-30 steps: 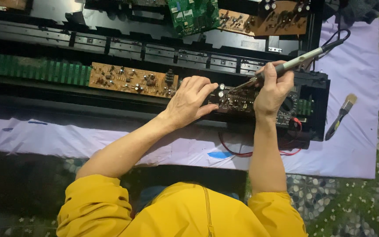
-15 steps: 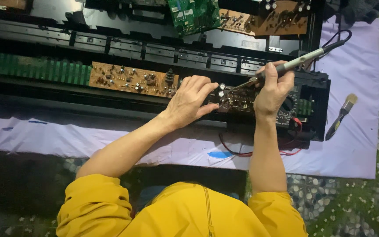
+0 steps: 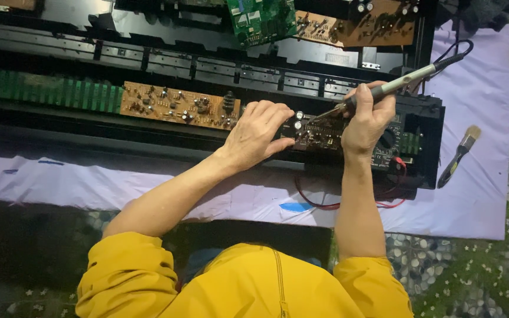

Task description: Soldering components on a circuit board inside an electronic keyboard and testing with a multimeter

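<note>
My right hand (image 3: 367, 121) grips a grey soldering iron (image 3: 405, 80) like a pen, its tip angled down-left onto a dark circuit board (image 3: 324, 131) inside a long black opened chassis (image 3: 425, 147). My left hand (image 3: 259, 133) rests on that board's left end, fingers spread and pressing near two small silver-topped capacitors (image 3: 298, 119). The iron's black cord (image 3: 456, 50) runs up to the right. Whether the left fingers pinch anything is hidden.
A brown circuit board (image 3: 178, 105) and a green strip (image 3: 48, 93) lie left in the chassis. A green board (image 3: 260, 19) and another brown board (image 3: 354, 23) sit at the top. A small brush (image 3: 458, 156) lies on the lavender cloth (image 3: 478, 200). Red and black wires (image 3: 349, 203) loop below.
The soldering iron's tip has shifted slightly over the dark board. Both hands otherwise stay where they were.
</note>
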